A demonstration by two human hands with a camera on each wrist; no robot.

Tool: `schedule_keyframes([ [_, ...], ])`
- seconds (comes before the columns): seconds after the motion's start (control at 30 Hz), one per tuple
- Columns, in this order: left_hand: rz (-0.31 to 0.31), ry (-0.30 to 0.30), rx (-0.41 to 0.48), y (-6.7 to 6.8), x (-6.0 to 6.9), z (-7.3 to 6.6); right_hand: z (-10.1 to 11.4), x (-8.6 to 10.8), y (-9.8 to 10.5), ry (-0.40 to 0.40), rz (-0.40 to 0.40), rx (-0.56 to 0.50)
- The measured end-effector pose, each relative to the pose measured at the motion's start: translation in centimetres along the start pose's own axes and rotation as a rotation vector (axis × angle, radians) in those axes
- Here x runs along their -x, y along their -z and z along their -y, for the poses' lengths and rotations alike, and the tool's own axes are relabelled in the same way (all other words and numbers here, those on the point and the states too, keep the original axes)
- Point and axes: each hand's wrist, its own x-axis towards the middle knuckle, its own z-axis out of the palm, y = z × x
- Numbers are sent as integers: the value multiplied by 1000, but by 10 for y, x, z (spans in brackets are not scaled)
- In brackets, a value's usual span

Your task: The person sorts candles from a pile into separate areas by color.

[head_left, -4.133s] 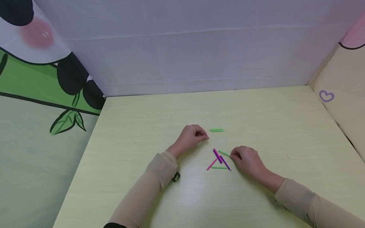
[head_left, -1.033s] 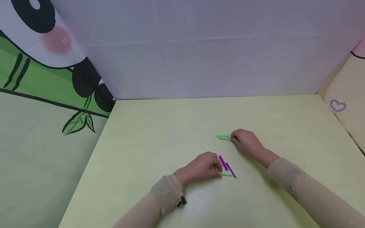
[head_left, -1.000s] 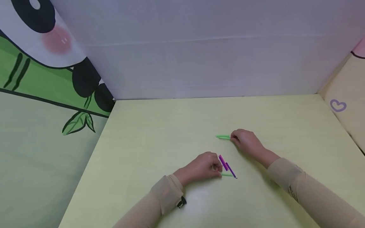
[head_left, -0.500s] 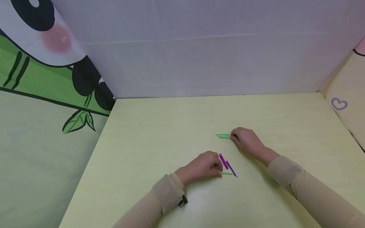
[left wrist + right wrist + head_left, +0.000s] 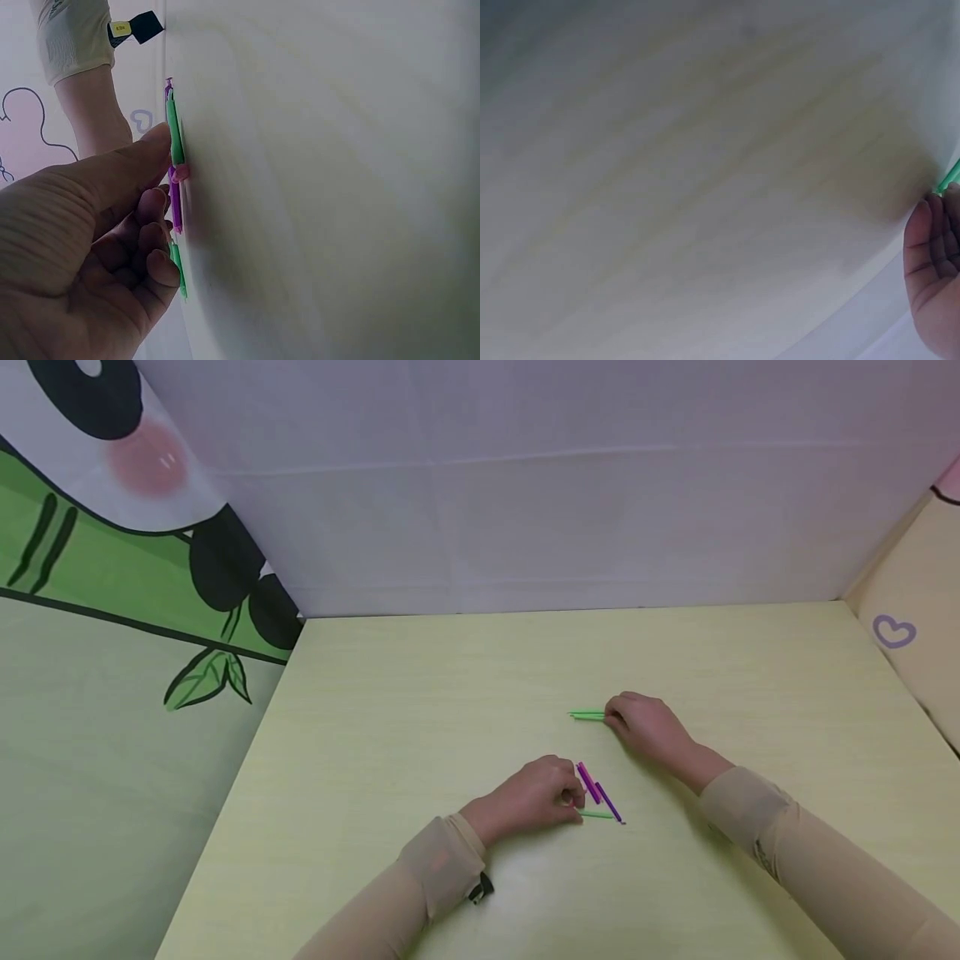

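My left hand [image 5: 528, 797] is at the left side of a small group of sticks, its thumb and finger pinching a pink stick mostly hidden by them. In the left wrist view a pink end [image 5: 180, 174] shows beside the fingertips. A green stick [image 5: 597, 815] lies at the thumb tip, its right end by a dark purple stick [image 5: 609, 802]. A pink stick and a purple stick [image 5: 587, 783] lie slanted side by side. Farther back, my right hand [image 5: 651, 727] pinches the right end of green sticks [image 5: 587, 716]; its fingers hide their right ends.
The sticks lie on a pale wooden table [image 5: 420, 693]. A light fabric wall [image 5: 525, 527] stands along its back edge. Printed panels [image 5: 217, 735] with cartoon shapes flank the left and right sides.
Compared with the oldest frame, my left hand has moved nearer onto the group's left side. My right hand has moved back to the far green sticks; the group's upper green stick has left its place.
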Motion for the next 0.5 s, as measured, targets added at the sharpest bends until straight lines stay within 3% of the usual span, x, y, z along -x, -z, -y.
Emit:
schedule_keyframes([
  [0.5,7,2,-11,1,0,0,0,-1,0,-4,4,-6],
])
